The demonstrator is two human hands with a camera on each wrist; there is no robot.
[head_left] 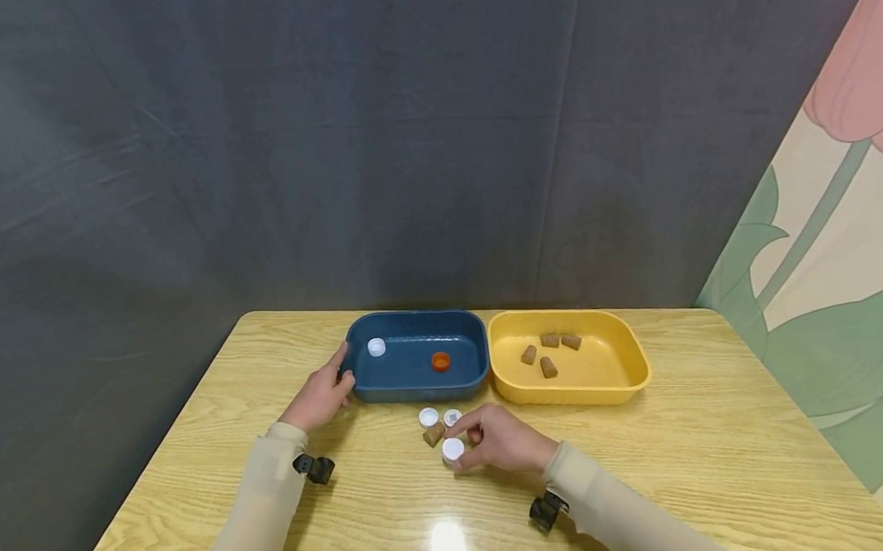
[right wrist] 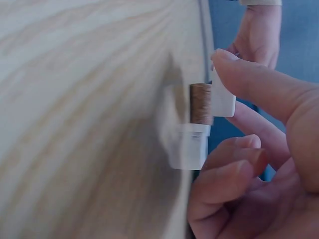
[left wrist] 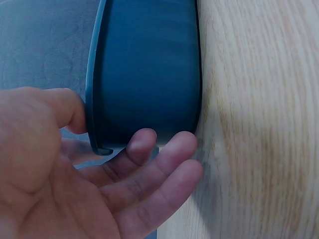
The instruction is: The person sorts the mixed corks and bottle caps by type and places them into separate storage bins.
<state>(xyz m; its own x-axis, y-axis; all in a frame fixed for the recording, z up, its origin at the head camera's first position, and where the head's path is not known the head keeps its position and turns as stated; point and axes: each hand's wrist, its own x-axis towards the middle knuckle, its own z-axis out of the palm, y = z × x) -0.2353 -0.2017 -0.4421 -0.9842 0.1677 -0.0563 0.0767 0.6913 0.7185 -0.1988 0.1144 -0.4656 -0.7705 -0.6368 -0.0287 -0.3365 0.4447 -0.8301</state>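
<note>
Pinching a white cap [head_left: 452, 449] nearer the front edge of the table [head_left: 381, 500] than the blue tray [head_left: 417, 394] (held by the left hand [head_left: 321, 398]), the right hand [head_left: 506, 441] seemed at pick-up, next needing a lift past the cork [head_left: 433, 435].

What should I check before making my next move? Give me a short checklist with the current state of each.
1. White cap pinched by the right hand: ok.
2. Left hand touching the blue tray: ok, at its left end.
3. Blue tray holding caps only: ok, one white cap and one orange cap.
4. Yellow tray holding corks only: ok, four corks.
5. Table free of loose pieces: not ok, a cork and two other white caps lie there.
6. Underside of the pinched cap clean: cannot tell, hidden.
</note>
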